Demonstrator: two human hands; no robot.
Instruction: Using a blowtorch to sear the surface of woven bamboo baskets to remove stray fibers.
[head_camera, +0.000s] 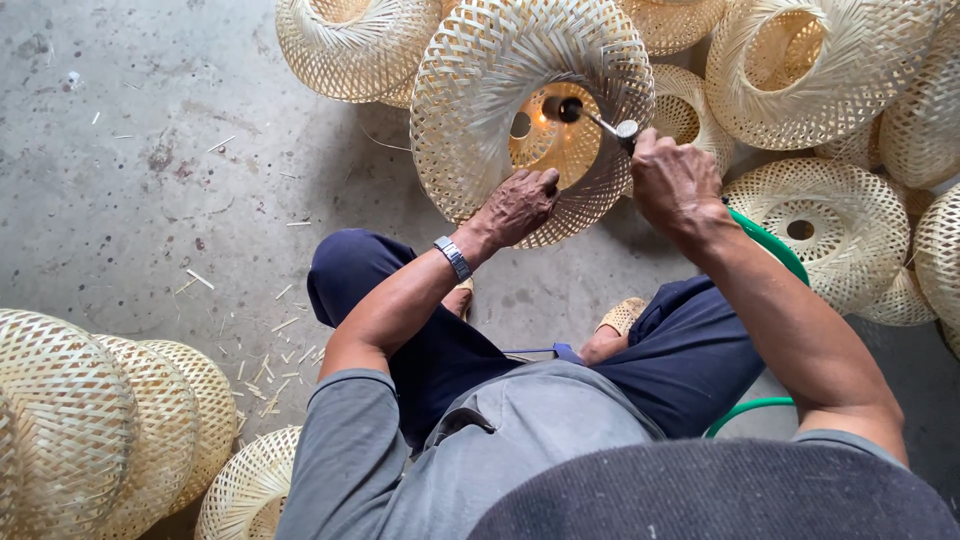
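A round woven bamboo shade (480, 75) stands tilted on the concrete floor in front of me, its open centre glowing orange with flame. My left hand (518, 205) grips the shade's lower rim, a wristwatch on that wrist. My right hand (672, 183) is closed on a small metal torch (610, 127) whose nozzle pokes into the shade's opening. A green hose (770, 245) runs from under my right forearm down past my knee.
Several more woven bamboo shades (820, 215) are piled at the back and right. A row of stacked shades (90, 425) lies at the lower left. Bamboo splinters (265, 375) litter the concrete floor (130, 170). My knees and sandalled feet are below the shade.
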